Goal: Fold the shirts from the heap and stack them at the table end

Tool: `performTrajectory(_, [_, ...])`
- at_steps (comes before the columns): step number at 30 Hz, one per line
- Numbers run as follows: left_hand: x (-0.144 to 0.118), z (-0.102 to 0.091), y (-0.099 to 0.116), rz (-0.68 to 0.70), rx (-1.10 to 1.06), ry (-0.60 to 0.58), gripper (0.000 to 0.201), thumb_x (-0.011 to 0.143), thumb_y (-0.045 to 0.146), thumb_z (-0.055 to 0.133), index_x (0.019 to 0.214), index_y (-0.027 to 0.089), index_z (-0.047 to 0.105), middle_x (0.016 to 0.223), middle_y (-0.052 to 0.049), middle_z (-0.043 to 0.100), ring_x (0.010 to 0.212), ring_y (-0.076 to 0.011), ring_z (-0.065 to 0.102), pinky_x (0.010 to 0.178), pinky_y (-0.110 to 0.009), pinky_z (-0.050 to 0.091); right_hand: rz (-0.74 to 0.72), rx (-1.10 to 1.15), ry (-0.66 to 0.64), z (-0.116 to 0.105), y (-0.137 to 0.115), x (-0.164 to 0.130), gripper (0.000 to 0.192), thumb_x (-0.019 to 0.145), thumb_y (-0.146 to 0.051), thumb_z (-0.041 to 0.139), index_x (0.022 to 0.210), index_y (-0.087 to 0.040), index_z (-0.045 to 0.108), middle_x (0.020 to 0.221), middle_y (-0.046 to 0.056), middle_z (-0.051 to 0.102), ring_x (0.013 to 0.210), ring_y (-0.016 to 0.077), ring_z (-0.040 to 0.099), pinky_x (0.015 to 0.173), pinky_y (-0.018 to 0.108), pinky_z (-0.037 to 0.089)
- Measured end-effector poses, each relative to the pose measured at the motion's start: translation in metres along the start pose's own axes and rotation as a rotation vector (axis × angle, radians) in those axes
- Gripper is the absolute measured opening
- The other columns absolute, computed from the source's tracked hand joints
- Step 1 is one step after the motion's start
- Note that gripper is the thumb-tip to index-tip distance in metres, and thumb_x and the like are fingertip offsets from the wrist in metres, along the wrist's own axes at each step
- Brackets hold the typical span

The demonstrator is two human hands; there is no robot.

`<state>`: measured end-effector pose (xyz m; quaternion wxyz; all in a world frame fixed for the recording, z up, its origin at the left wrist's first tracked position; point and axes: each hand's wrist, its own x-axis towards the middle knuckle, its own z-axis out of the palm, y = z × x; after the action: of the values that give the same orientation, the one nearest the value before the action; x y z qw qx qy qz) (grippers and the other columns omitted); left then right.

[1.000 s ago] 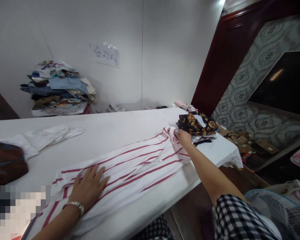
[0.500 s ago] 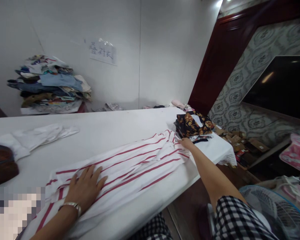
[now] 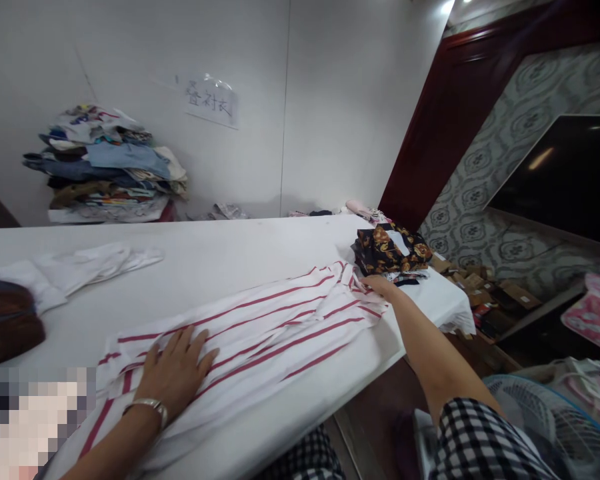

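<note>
A white shirt with red stripes lies stretched lengthwise on the white table, its collar toward the right. My left hand rests flat on the lower part of the shirt, fingers spread, a bracelet on the wrist. At the collar end, my right hand has its fingers closed on the cloth; the fingertips are partly hidden. Just beyond that hand sits a stack of folded dark floral clothes.
A tall heap of clothes stands behind the table at left. White cloth lies on the table near another person at the left edge. A fan and cardboard boxes are off the right side.
The view has shifted slightly, so the scene sits a little further right. Both hands keep their places on the shirt, which looks unchanged.
</note>
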<state>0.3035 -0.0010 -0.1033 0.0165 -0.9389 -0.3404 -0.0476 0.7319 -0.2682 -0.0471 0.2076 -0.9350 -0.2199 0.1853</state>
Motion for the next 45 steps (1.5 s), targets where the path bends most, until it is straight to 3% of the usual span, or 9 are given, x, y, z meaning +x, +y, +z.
performTrajectory(10, [0.0,0.002,0.001,0.02,0.032,0.028,0.057,0.086,0.041,0.031,0.13,0.014,0.057,0.143,-0.017,0.049,0.135,-0.0325,0.039,0.11,-0.057,0.024,-0.055,0.313,-0.168,-0.004,0.007,-0.006,0.031,0.084,-0.035,0.055,0.109,-0.02,0.068,0.102,0.007,0.073,0.087,0.0203,0.068,0.07,0.029,0.054])
performTrajectory(15, [0.0,0.0,0.0,0.014,0.071,0.011,0.056,0.087,0.041,0.031,0.13,0.016,0.057,0.144,-0.014,0.048,0.136,-0.0305,0.038,0.112,-0.055,0.022,-0.102,0.257,0.019,0.007,-0.001,-0.007,0.048,0.076,-0.017,0.061,0.124,-0.02,0.061,0.104,0.006,0.071,0.087,0.0204,0.067,0.073,0.029,0.053])
performTrajectory(18, [0.0,-0.001,0.001,0.019,0.089,-0.001,0.057,0.088,0.041,0.031,0.131,0.016,0.056,0.145,-0.014,0.047,0.137,-0.03,0.037,0.112,-0.054,0.021,-0.13,0.178,0.217,0.01,-0.003,-0.008,0.051,0.08,-0.01,0.051,0.13,-0.017,0.056,0.118,0.011,0.064,0.106,0.0235,0.06,0.086,0.031,0.048])
performTrajectory(21, [0.0,-0.001,0.002,0.006,0.129,-0.007,0.058,0.088,0.042,0.03,0.134,0.017,0.055,0.147,-0.013,0.045,0.137,-0.0295,0.037,0.112,-0.053,0.02,-0.178,-0.176,0.399,0.012,0.005,-0.015,0.045,0.085,-0.007,0.041,0.123,-0.018,0.061,0.124,0.015,0.059,0.115,0.0259,0.055,0.091,0.034,0.044])
performTrajectory(25, [0.0,-0.002,0.004,-0.002,0.157,-0.016,0.057,0.089,0.043,0.03,0.134,0.019,0.054,0.147,-0.012,0.046,0.137,-0.0286,0.037,0.112,-0.052,0.021,-0.211,-0.521,0.434,0.02,0.013,-0.026,0.037,0.084,-0.005,0.041,0.104,-0.015,0.07,0.108,0.018,0.064,0.106,0.0278,0.058,0.088,0.037,0.044])
performTrajectory(33, [0.0,-0.005,0.006,-0.032,0.112,-0.016,0.053,0.09,0.042,0.033,0.134,0.02,0.054,0.147,-0.011,0.046,0.136,-0.0283,0.04,0.112,-0.052,0.023,-0.784,-0.316,0.459,0.049,-0.055,-0.035,0.043,0.095,-0.031,0.038,0.133,-0.017,0.053,0.147,0.013,0.043,0.137,0.0261,0.035,0.109,0.045,0.031])
performTrajectory(36, [0.0,-0.005,0.006,-0.022,0.081,-0.003,0.051,0.091,0.041,0.035,0.132,0.019,0.055,0.145,-0.013,0.048,0.135,-0.0292,0.04,0.112,-0.053,0.022,-0.674,-0.342,0.32,0.072,-0.073,-0.03,0.056,0.095,-0.043,0.039,0.143,-0.014,0.04,0.156,0.014,0.027,0.145,0.0276,0.017,0.113,0.049,0.022])
performTrajectory(40, [-0.002,-0.005,0.008,-0.025,0.027,0.015,0.048,0.091,0.041,0.039,0.13,0.02,0.056,0.145,-0.013,0.047,0.135,-0.0291,0.04,0.113,-0.054,0.022,-0.393,-0.43,0.085,0.097,-0.07,-0.02,0.064,0.094,-0.052,0.034,0.145,-0.013,0.035,0.157,0.015,0.024,0.145,0.0299,0.018,0.113,0.055,0.018])
performTrajectory(45, [-0.005,-0.007,0.013,-0.027,-0.045,0.023,0.047,0.091,0.042,0.041,0.129,0.019,0.056,0.145,-0.015,0.047,0.136,-0.0293,0.039,0.113,-0.054,0.021,-0.338,-0.469,0.094,0.108,-0.056,-0.014,0.064,0.095,-0.052,0.028,0.147,-0.014,0.033,0.158,0.013,0.022,0.146,0.0279,0.018,0.114,0.053,0.018])
